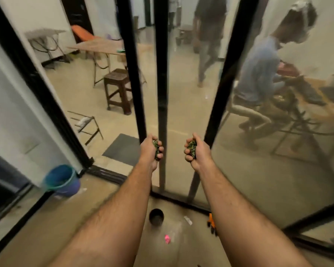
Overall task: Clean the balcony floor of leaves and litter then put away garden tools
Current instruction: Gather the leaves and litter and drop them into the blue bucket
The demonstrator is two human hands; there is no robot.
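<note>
Leaves, 2 handfuls: 1 dark green clump [156, 149] gripped in my left hand [150, 151], 1 clump [191, 148] gripped in my right hand [196, 151], fingers of both curled tight around the crumpled foliage, both arms stretched out in front of me at about the same height, hands near each other but apart. Step in hand, as I judge it: the gathering part of the cleaning, with collected leaves carried and not yet dropped anywhere. Blue bucket [61, 180], standing on the balcony floor [69, 224] to my left beside the door frame, well apart from both hands; I take it as the likely place for the leaves, so the next move calls for swinging both arms left and down over its rim before loosening my fingers. Litter left on the floor below my arms: 1 pink scrap [167, 239], 1 pale wrapper [188, 220], 1 small dark pot [156, 217] lying with its mouth toward me, 1 orange-and-black tool [211, 224] partly hidden by my right forearm, kind not clear. Glass sliding door [189, 105] with black frames straight ahead; indoors beyond it, a brown stool [118, 89], a folding table [100, 47], 1 person seated and 1 person walking, both blurred.
</note>
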